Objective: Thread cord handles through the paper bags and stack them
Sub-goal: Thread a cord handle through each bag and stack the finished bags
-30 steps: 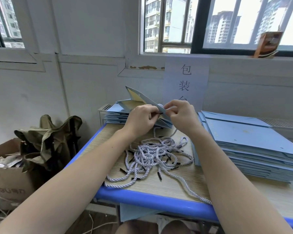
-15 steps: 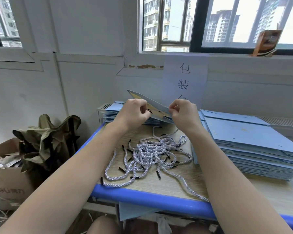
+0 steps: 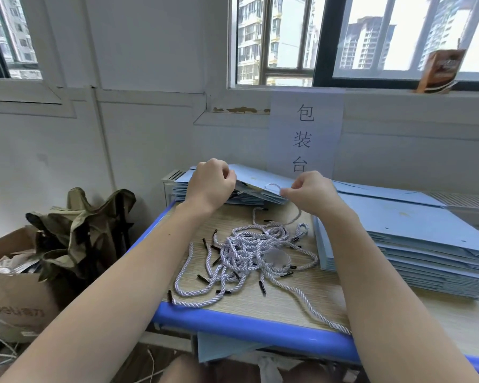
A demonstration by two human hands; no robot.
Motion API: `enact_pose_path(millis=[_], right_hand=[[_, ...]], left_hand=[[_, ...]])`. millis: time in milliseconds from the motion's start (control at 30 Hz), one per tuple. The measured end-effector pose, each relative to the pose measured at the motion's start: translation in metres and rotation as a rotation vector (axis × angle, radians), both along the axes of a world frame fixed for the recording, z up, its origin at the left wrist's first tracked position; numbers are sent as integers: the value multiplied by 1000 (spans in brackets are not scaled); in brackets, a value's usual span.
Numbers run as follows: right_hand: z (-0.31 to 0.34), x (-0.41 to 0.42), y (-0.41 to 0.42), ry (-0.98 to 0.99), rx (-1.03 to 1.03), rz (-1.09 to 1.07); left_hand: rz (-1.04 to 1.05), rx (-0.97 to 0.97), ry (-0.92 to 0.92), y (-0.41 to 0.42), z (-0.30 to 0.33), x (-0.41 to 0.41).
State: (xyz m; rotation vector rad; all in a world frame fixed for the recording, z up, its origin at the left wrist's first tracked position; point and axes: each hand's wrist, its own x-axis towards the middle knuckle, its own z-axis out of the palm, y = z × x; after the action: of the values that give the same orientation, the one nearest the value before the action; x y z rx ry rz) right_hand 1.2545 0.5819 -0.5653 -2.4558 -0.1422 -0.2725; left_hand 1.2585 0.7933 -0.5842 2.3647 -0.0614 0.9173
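Your surface (image 3: 274,305) is pale wood with a blue front edge. A tangle of cords (image 3: 249,252) lies at frame centre, one stack of blue bags (image 3: 415,244) at the right, another stack (image 3: 233,189) behind it.

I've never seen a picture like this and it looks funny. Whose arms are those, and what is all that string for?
The camera sits on a person's head, looking down, so you see their own arms. The left hand and right hand hold a flat blue paper bag over a far stack of bags. A small cord loop pokes out of it: that is a handle. On the table lies a pile of cords, and beside it another stack of blue bags.
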Motion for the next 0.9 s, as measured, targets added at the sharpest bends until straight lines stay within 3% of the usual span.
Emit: enact_pose_path(millis=[100,200,300,400,567,767,900], right_hand=[[-4,2,-2,138,-91,-8],[-5,4,-2,102,27,-28],[4,2,-3,62,447,41],[12,-5,2,155,897,253],[13,-7,1,241,1254,486],[13,-7,2,149,1260,406],[11,-10,5,156,818,337]], left_hand=[[-54,15,-47,-3,2,-1],[-207,58,-62,-7,2,-3],[-361,101,-8,-13,1,-9],[-473,89,108,-19,0,-13],[-506,99,96,-19,-1,-13],[-452,-27,44,-15,5,-11],[-441,-232,82,-16,12,-17]])
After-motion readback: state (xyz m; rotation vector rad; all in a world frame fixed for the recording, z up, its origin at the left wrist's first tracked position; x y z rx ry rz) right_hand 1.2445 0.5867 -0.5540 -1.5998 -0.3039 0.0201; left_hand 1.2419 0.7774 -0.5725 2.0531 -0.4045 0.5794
